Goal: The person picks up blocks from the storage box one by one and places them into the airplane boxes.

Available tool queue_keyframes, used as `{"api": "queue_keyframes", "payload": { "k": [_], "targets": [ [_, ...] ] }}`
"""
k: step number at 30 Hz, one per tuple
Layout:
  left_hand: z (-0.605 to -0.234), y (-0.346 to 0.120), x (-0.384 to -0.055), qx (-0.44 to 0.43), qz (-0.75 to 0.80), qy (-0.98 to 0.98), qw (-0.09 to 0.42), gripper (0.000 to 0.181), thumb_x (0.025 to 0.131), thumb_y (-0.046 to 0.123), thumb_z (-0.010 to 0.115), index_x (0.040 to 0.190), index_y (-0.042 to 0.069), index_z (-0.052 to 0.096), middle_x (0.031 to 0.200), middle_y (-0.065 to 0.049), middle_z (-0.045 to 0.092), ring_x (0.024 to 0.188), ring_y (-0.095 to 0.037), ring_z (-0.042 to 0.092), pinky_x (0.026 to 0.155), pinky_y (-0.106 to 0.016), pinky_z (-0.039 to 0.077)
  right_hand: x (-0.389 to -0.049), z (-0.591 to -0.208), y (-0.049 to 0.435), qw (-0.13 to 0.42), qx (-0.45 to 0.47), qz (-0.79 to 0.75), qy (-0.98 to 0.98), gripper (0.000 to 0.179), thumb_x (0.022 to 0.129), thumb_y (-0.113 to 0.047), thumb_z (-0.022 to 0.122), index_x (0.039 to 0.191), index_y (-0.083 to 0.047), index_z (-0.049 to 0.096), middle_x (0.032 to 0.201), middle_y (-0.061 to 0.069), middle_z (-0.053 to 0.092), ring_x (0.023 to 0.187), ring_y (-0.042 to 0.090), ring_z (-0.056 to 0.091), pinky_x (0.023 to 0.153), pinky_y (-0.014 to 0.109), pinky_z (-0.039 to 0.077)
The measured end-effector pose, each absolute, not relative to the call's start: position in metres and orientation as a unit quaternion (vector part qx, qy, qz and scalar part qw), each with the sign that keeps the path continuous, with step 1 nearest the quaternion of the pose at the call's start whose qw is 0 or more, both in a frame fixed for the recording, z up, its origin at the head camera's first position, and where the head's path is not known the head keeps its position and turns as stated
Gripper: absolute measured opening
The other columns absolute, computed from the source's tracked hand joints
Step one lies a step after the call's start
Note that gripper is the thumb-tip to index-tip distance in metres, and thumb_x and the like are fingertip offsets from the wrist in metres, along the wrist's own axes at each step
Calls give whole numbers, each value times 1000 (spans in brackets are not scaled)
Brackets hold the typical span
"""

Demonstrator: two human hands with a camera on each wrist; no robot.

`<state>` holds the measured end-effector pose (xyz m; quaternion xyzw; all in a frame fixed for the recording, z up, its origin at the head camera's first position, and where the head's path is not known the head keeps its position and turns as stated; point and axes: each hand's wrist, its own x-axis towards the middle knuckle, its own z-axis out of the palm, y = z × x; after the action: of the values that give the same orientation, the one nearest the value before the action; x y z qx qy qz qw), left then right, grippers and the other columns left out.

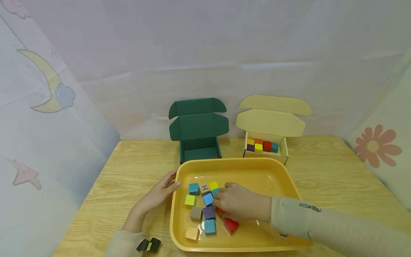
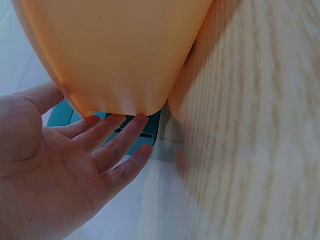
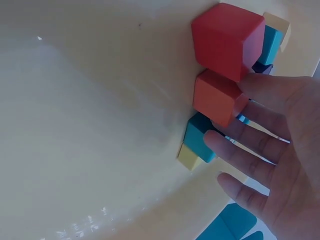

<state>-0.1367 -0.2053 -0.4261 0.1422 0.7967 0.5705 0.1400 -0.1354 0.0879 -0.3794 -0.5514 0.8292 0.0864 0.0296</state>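
A yellow tray (image 1: 237,163) holds several coloured wooden blocks, mostly gathered in its left half. At the tray's left side, my left hand (image 1: 157,194) holds the rim, thumb over the edge and fingertips against the outer wall in the left wrist view. Inside the tray, my right hand (image 1: 239,203) has its thumb and fingers around an orange-red block (image 3: 215,97). A red block (image 3: 225,40) sits right beside it near the thumb, and a teal block (image 3: 199,137) lies by the other fingers. A purple block (image 1: 209,213) and a blue block (image 1: 208,199) lie left of the hand.
Behind the tray stand an open green box (image 1: 200,153) and an open cream box (image 1: 280,157) with several coloured blocks inside. A wooden table (image 1: 135,160) bears everything. A black strap-like item (image 1: 155,245) is by the left sleeve. Printed cloth (image 1: 205,46) hangs behind.
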Motion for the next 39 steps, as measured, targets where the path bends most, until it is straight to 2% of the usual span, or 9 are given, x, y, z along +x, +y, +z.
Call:
{"api": "queue_keyframes", "payload": {
  "k": [6, 10, 17, 25, 39],
  "targets": [
    [-427, -205, -137, 142, 570, 797, 140, 60, 106, 26, 49, 156, 5, 23, 157, -24, 28, 142, -47, 27, 112, -60, 26, -135, -377, 88, 27, -550, 83, 831, 28, 89, -40, 74, 110, -22, 73, 100, -9, 71, 98, 12, 66, 94, 42, 52],
    [-427, -205, -137, 144, 570, 797, 139, 60, 106, 25, 49, 156, 4, 22, 157, -24, 28, 142, -47, 27, 112, -60, 27, -135, -374, 90, 16, -551, 84, 830, 28, 88, -41, 75, 109, -22, 73, 98, -9, 71, 93, 12, 66, 91, 38, 53],
    [-427, -205, -138, 146, 571, 796, 137, 61, 106, 24, 49, 155, 2, 22, 157, -25, 27, 143, -46, 26, 112, -59, 26, -135, -367, 97, -3, -558, 84, 825, 25, 87, -40, 77, 101, -20, 72, 94, -10, 69, 88, 12, 65, 87, 36, 53],
    [-427, -205, -137, 147, 572, 795, 136, 60, 106, 24, 49, 155, 2, 22, 157, -25, 27, 142, -47, 26, 112, -60, 26, -139, -360, 110, -29, -561, 109, 820, 25, 86, -38, 78, 99, -18, 72, 86, -8, 67, 76, 11, 60, 71, 25, 47],
    [-426, -205, -136, 145, 574, 794, 138, 61, 106, 24, 48, 156, 2, 20, 157, -25, 26, 142, -47, 26, 112, -60, 26, -148, -351, 137, -77, -562, 114, 816, 24, 79, -31, 84, 93, -16, 71, 80, -7, 65, 71, 13, 58, 66, 25, 46]
  ]
}}
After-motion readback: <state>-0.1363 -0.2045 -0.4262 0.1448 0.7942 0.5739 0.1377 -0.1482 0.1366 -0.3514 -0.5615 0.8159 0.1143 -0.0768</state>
